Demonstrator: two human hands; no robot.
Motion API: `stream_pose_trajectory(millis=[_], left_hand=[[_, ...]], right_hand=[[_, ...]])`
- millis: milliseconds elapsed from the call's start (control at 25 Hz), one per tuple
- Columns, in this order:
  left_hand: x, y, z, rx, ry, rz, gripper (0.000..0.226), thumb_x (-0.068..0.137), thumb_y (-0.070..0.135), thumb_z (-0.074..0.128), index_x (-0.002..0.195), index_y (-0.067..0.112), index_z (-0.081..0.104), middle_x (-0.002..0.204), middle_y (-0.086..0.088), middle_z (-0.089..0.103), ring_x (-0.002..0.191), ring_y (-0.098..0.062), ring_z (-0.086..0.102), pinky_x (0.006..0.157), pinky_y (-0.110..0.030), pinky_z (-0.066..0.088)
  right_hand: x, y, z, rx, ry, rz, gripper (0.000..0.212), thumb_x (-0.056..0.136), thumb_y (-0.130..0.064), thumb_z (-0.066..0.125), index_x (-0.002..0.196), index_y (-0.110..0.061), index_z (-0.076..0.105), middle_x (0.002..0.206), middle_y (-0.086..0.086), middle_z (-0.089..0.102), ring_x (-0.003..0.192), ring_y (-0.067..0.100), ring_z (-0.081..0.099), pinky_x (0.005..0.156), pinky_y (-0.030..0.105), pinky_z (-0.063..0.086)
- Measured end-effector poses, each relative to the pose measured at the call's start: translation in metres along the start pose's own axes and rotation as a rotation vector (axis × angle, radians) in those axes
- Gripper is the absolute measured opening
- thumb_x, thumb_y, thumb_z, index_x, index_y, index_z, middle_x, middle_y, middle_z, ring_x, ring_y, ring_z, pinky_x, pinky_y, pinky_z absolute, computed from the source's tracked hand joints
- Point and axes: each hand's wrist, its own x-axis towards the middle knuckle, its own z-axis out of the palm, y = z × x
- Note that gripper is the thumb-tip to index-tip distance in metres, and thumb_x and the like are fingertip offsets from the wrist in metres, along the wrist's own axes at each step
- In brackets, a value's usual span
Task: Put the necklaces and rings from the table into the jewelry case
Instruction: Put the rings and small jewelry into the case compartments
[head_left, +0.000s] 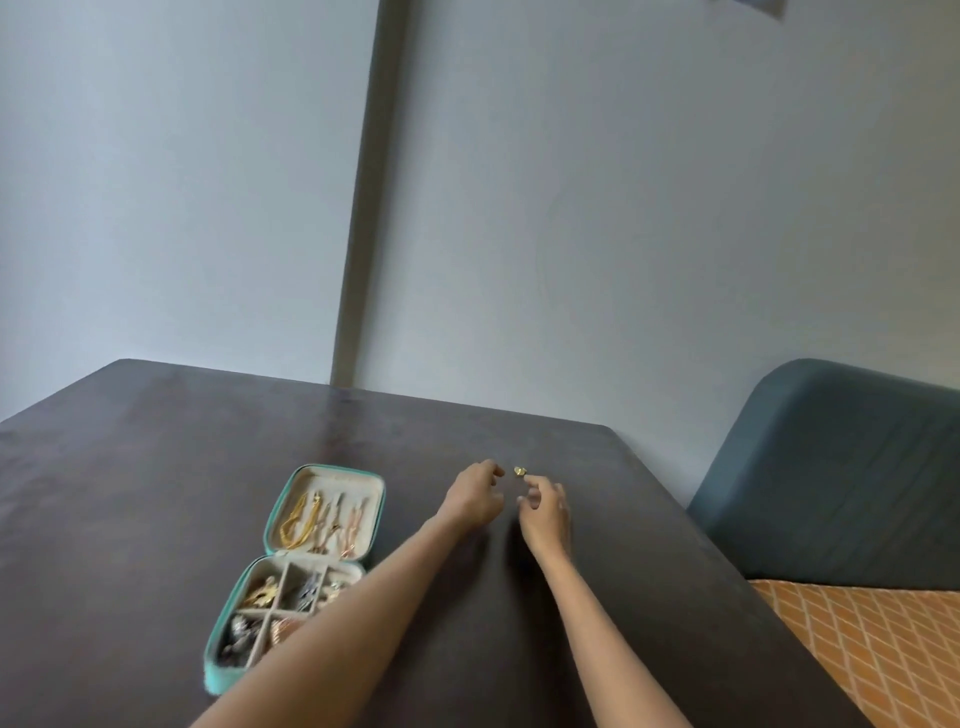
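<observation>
A dark wooden table (156, 441) is seen from above, filling the lower half of the frame, with a pale wall behind it. At lower left a teal jewelry case (296, 566) lies open flat: gold and rose chains are laid in its far half, and mixed pieces are sorted in the divided compartments of its near half.

Two bare forearms are stretched up from the bottom edge toward the centre of the frame. A small gold ring (519, 471) is seen just beyond the fingertips of the right hand (545, 512), whose grip is narrow, forefinger and thumb drawn close at the ring (whether it is already pinched or only touched cannot be told). The left hand (472, 496) is loosely curled and nothing is held in it; the ring lies a little to its right.

The right hand is judged the nearer. The case lies down and to the left of the ring, beyond the left forearm.

A blue-grey chair back (831, 467) is visible at the right edge.
</observation>
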Motion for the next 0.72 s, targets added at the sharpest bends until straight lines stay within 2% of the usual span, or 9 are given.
stream_pose_trajectory(millis=[120, 240, 400, 480, 560, 640, 720], left_hand=[[0.028, -0.005, 0.005, 0.008, 0.021, -0.003, 0.043, 0.087, 0.006, 0.046, 0.13, 0.007, 0.047, 0.129, -0.012, 0.055, 0.119, -0.025, 0.052, 0.099, -0.029, 0.041], [0.048, -0.009, 0.003, -0.013, 0.069, -0.009, 0.039, 0.086, 0.004, 0.041, 0.122, 0.009, 0.055, 0.121, -0.009, 0.061, 0.114, -0.023, 0.056, 0.095, -0.029, 0.044], [0.058, -0.016, 0.0, -0.086, 0.082, -0.053, 0.035, 0.085, 0.004, 0.041, 0.113, 0.01, 0.062, 0.116, -0.009, 0.065, 0.109, -0.023, 0.059, 0.092, -0.028, 0.047], [0.056, -0.018, 0.0, -0.13, 0.065, -0.077, 0.031, 0.087, 0.007, 0.046, 0.115, 0.008, 0.06, 0.118, -0.011, 0.063, 0.11, -0.025, 0.058, 0.093, -0.029, 0.046], [0.048, -0.014, -0.002, -0.181, 0.05, -0.094, 0.031, 0.092, 0.015, 0.05, 0.122, 0.007, 0.053, 0.119, -0.012, 0.06, 0.107, -0.027, 0.059, 0.091, -0.032, 0.047], [0.039, -0.009, -0.005, -0.3, 0.052, -0.111, 0.032, 0.095, 0.019, 0.049, 0.124, 0.006, 0.048, 0.11, -0.01, 0.057, 0.091, -0.025, 0.062, 0.075, -0.031, 0.052], [0.024, -0.003, -0.016, -0.393, 0.075, -0.097, 0.029, 0.096, 0.014, 0.047, 0.122, 0.004, 0.052, 0.101, -0.009, 0.059, 0.077, -0.021, 0.062, 0.063, -0.024, 0.051]], right_hand=[[0.032, 0.002, 0.011, -0.047, 0.042, 0.013, 0.025, 0.093, -0.015, 0.051, 0.117, -0.012, 0.056, 0.116, 0.009, 0.053, 0.109, 0.028, 0.055, 0.085, 0.032, 0.042], [0.054, -0.003, 0.023, -0.182, 0.075, 0.036, 0.026, 0.095, -0.024, 0.048, 0.117, -0.011, 0.055, 0.12, 0.009, 0.053, 0.11, 0.029, 0.055, 0.082, 0.033, 0.043], [0.06, -0.002, 0.027, -0.326, 0.064, -0.006, 0.018, 0.093, -0.025, 0.052, 0.099, -0.013, 0.064, 0.112, 0.005, 0.056, 0.102, 0.026, 0.058, 0.074, 0.03, 0.042], [0.056, 0.001, 0.024, -0.218, 0.058, -0.019, 0.016, 0.09, -0.024, 0.057, 0.095, -0.013, 0.067, 0.107, 0.006, 0.058, 0.098, 0.025, 0.059, 0.069, 0.026, 0.038], [0.047, 0.001, 0.02, 0.032, 0.05, -0.043, 0.013, 0.088, -0.024, 0.061, 0.092, -0.015, 0.069, 0.1, 0.004, 0.061, 0.094, 0.022, 0.061, 0.069, 0.024, 0.039], [0.032, -0.005, 0.02, 0.364, -0.008, 0.016, 0.011, 0.09, -0.025, 0.06, 0.09, -0.018, 0.069, 0.096, 0.002, 0.066, 0.088, 0.017, 0.062, 0.069, 0.023, 0.044], [0.017, -0.021, 0.013, 0.607, -0.118, 0.112, 0.013, 0.093, -0.023, 0.055, 0.092, -0.017, 0.067, 0.093, 0.004, 0.068, 0.081, 0.016, 0.061, 0.064, 0.024, 0.047]])
